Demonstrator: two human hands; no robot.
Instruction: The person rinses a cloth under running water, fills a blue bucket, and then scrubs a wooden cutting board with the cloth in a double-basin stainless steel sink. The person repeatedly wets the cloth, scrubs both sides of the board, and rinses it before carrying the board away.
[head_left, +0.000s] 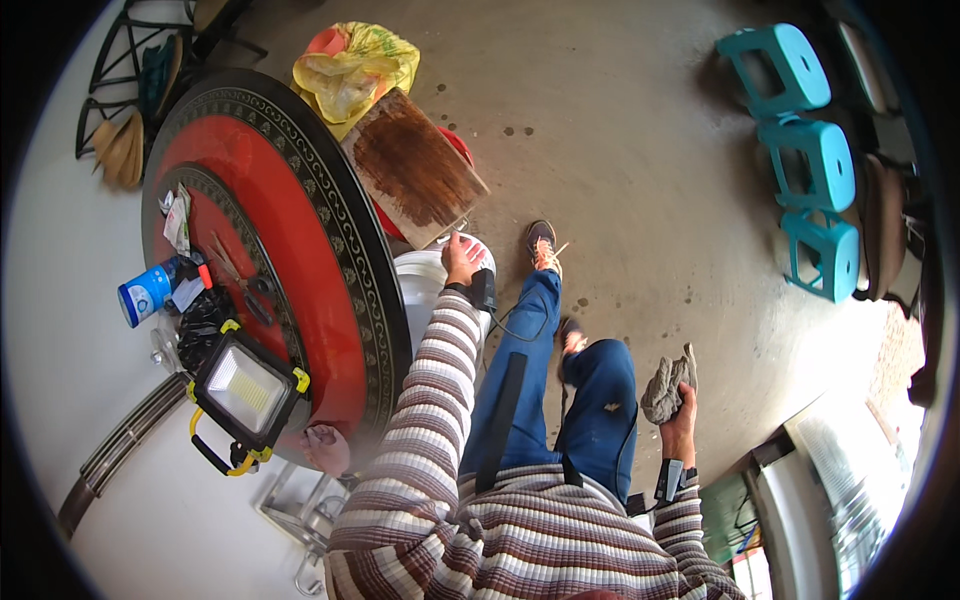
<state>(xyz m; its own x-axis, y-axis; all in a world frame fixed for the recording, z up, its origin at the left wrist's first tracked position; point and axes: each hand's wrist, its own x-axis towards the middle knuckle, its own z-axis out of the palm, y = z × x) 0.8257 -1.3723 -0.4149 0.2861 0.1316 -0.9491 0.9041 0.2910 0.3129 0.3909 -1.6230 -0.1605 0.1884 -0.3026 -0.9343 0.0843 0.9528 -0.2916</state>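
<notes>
My left hand (463, 259) is over a white plastic bucket (424, 279), next to the near corner of a worn wooden board (409, 161) with a small metal loop. Its fingers are bent, and whether they grip the loop, the rim or nothing cannot be told. The board lies tilted between the round table and the floor, partly over something red. Off to the right, my right hand (681, 424) holds a bunched grey cloth (667, 386) out beside my knee.
At left stands a round red and black table (330, 300) with a work light (247, 386), scissors (229, 262), a blue canister (146, 295) and black plastic bags. A yellow plastic bag (356, 67) stands beyond the board. Turquoise stools (806, 161) stand at the right. Dark spots mark the floor.
</notes>
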